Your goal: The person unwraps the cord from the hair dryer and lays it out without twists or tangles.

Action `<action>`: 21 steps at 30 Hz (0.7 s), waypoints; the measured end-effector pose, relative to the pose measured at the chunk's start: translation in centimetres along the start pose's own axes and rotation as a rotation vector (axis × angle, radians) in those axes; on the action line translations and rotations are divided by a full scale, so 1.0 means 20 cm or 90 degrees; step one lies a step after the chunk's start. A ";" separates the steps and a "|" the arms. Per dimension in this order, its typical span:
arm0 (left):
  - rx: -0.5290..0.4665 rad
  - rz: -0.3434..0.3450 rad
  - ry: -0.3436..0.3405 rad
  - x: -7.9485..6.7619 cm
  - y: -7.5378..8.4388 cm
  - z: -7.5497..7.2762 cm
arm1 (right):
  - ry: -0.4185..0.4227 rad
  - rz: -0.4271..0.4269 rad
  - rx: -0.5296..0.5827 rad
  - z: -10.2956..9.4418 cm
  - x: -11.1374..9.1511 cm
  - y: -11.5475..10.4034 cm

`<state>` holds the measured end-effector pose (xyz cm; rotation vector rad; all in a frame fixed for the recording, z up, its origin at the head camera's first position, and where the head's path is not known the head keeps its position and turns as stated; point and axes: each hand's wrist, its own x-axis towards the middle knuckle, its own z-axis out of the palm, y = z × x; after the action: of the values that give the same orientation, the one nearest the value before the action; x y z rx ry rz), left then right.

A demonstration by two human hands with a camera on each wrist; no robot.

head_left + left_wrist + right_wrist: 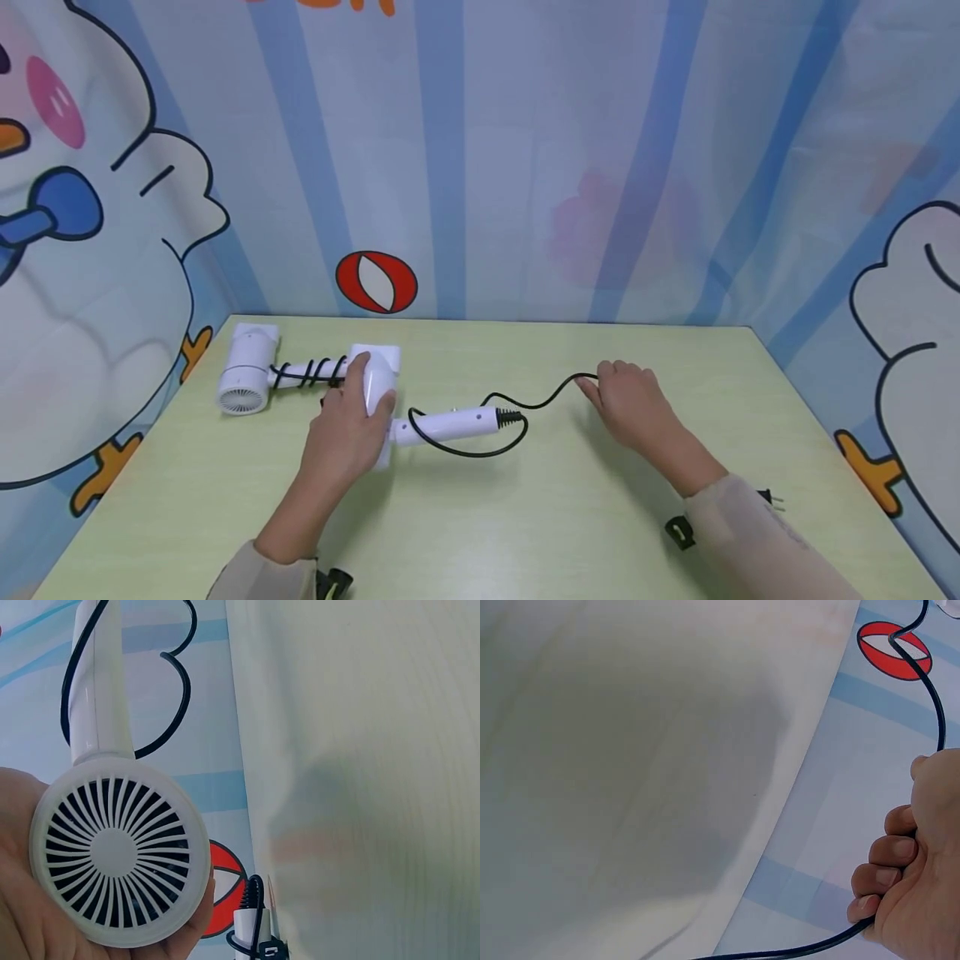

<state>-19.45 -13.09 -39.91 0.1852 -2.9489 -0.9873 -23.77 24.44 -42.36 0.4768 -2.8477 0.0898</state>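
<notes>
My left hand (pixel 341 437) grips a white hair dryer (pixel 457 424) by its head, with the handle pointing right. The dryer's round slatted grille (pixel 112 853) faces the left wrist camera, thumb and fingers around its rim. From the handle's end a black cord (pixel 468 454) makes one loose loop around the handle, then runs right in a wavy line. My right hand (pixel 633 407) holds that cord in curled fingers (pixel 885 879). In the right wrist view, cord (pixel 780 952) comes out below the fist.
A second white hair dryer (pixel 243 367) lies at the table's back left, its black cord (pixel 311 372) wound in several turns around the handle. A black two-pin plug (pixel 767 497) shows beside the right sleeve. A patterned cloth backdrop (pixel 510 167) stands behind the pale table (pixel 540 533).
</notes>
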 end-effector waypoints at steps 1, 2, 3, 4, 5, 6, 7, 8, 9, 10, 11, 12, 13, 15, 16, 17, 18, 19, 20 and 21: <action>0.001 0.001 0.000 0.00 0.00 0.00 | -0.003 0.004 0.002 0.00 0.01 0.00; 0.003 0.001 -0.001 0.00 0.00 0.00 | -0.005 0.007 0.006 -0.01 0.02 0.00; 0.003 0.002 -0.002 0.00 -0.01 0.01 | -0.008 0.011 0.007 -0.01 0.02 0.00; 0.004 0.002 -0.001 0.00 -0.01 0.01 | -0.012 0.014 0.008 -0.01 0.03 0.01; 0.005 0.001 -0.001 0.00 -0.01 0.01 | -0.015 0.016 0.007 -0.01 0.03 0.01; 0.006 0.001 -0.002 -0.01 -0.01 0.01 | -0.018 0.020 0.006 -0.01 0.04 0.01; 0.007 0.000 -0.003 -0.01 -0.01 0.01 | -0.020 0.022 0.007 -0.01 0.04 0.01; 0.008 0.000 -0.005 -0.01 -0.01 0.01 | -0.021 0.025 0.006 -0.01 0.05 0.01; 0.009 -0.001 -0.006 -0.01 -0.01 0.01 | -0.022 0.029 0.005 0.00 0.05 0.01; 0.010 -0.001 -0.007 -0.01 -0.01 0.01 | -0.022 0.031 0.006 0.00 0.05 0.01; 0.011 -0.001 -0.008 -0.01 -0.01 0.01 | -0.019 0.032 0.005 0.00 0.05 0.01; 0.011 0.000 -0.009 -0.01 -0.01 0.01 | -0.015 0.033 0.007 0.00 0.05 0.01; 0.011 0.001 -0.009 -0.01 -0.01 0.01 | -0.010 0.032 0.006 0.00 0.06 0.01; 0.011 0.002 -0.010 -0.01 -0.01 0.01 | 0.002 0.028 0.003 0.00 0.05 0.00; 0.012 0.003 -0.010 -0.01 0.00 0.01 | 0.009 0.025 0.001 0.00 0.05 0.00; 0.012 0.003 -0.010 -0.01 0.00 0.01 | 0.017 0.022 0.000 0.00 0.05 0.00; 0.013 0.004 -0.011 -0.01 0.00 0.01 | 0.023 0.020 0.000 0.00 0.05 -0.01; 0.015 0.004 -0.012 -0.01 0.00 0.01 | 0.028 0.018 -0.001 -0.01 0.05 -0.01; 0.016 0.004 -0.012 -0.01 0.00 0.02 | 0.033 0.017 -0.001 -0.01 0.05 -0.01; 0.017 0.005 -0.012 -0.01 0.00 0.02 | 0.038 0.015 0.000 -0.02 0.05 -0.01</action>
<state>-19.29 -12.92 -40.25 0.1658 -2.9785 -0.9541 -24.58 23.92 -41.73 0.4326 -2.7955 0.1056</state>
